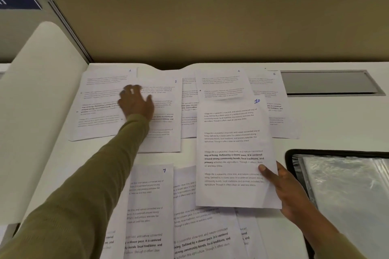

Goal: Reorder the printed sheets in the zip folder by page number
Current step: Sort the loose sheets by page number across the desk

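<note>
Printed sheets lie spread over the white desk, each with a blue handwritten number. Sheet 1 [101, 103] is at the far left, sheet 2 [166, 111] beside it, sheet 4 [221, 82] and sheet 5 [273, 90] further right. Sheet 7 [149, 200] lies in the near row. My left hand [136, 101] reaches out with spread fingers over the seam between sheets 1 and 2. My right hand [288, 191] pinches sheet 10 [231, 153] at its lower right edge, thumb on top. The zip folder [345, 185], black-rimmed with clear sleeves, lies open at the right.
A tan partition wall [210, 27] closes off the back of the desk. A grey cable hatch [328, 83] is set into the desk at the far right. More overlapping sheets [200, 233] fill the near edge.
</note>
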